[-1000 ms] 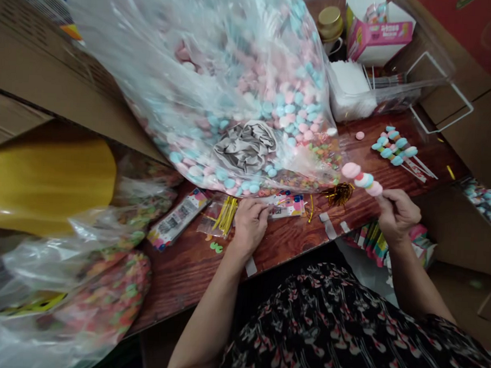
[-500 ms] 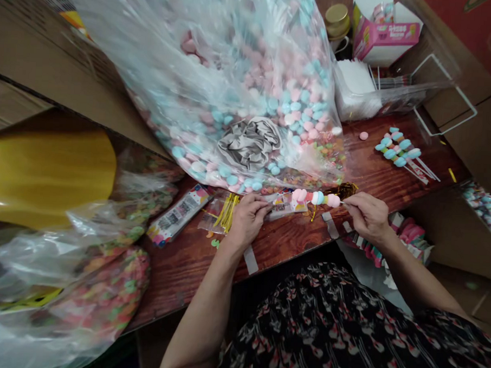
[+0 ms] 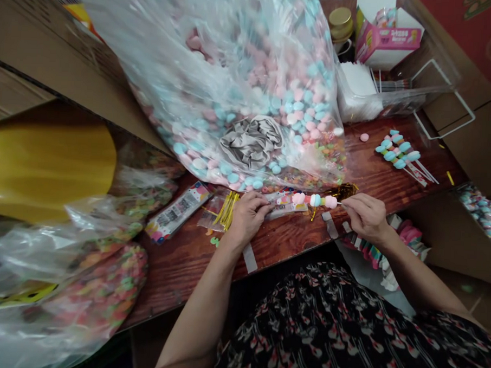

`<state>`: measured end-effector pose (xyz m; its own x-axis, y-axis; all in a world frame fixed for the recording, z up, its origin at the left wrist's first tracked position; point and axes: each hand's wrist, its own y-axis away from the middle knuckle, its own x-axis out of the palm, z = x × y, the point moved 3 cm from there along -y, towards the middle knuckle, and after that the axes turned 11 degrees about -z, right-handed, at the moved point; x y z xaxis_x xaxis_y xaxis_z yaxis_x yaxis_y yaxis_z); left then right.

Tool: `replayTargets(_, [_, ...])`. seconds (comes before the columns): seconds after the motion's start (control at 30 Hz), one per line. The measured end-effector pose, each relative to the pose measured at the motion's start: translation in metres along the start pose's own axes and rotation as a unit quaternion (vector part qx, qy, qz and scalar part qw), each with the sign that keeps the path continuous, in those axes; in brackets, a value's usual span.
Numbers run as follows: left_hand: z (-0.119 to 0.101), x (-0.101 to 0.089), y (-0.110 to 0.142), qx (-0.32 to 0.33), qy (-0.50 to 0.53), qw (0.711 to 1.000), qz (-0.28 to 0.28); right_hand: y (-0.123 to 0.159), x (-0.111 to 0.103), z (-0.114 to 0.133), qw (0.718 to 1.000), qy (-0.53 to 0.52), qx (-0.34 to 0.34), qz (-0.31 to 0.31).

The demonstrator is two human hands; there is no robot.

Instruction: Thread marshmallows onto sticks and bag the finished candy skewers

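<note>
A candy skewer [image 3: 315, 200] with pink, white and blue puffy sweets stretches level between my two hands, just above the front of the table. My left hand [image 3: 248, 211] pinches its left end; whether the fingers hold bare stick or a clear wrapper, I cannot tell. At the other end, my right hand [image 3: 365, 212] is closed on the thin stick that sticks out past the last pink sweet. Behind and below the skewer lie printed clear packets [image 3: 291, 209]. Beside my left hand is a bunch of gold twist ties [image 3: 227, 210].
A big clear bag [image 3: 258, 70] of pink and blue sweets fills the back, with grey crumpled cloth [image 3: 253, 141] on it. Finished skewers [image 3: 398, 150] lie at right, before a plastic basket [image 3: 399, 98]. Gummy bags [image 3: 102, 286] and a packet stack [image 3: 179, 211] are left.
The skewer has turned a little and sits slightly lower and further left. Both hands keep their hold on its ends. The whole view has shifted slightly.
</note>
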<state>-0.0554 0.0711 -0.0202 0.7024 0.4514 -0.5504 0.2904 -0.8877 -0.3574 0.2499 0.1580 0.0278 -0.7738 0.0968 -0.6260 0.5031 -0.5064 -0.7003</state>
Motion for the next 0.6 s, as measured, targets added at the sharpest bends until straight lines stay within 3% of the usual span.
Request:
replayTargets(0.23, [-0.004,-0.001,0.001,0.027,-0.035,0.999,0.013,-0.010,-0.001,0.000,0.997,0.044,-0.034,0.050])
replayTargets(0.43, [-0.008,-0.001,0.000,0.058,-0.052,0.997,0.017,-0.039,-0.011,0.014,0.986,0.087,-0.085,0.116])
replayTargets(0.6, [-0.007,-0.001,0.001,0.069,-0.044,0.997,0.013,-0.060,-0.022,0.021,0.972,0.130,-0.148,0.128])
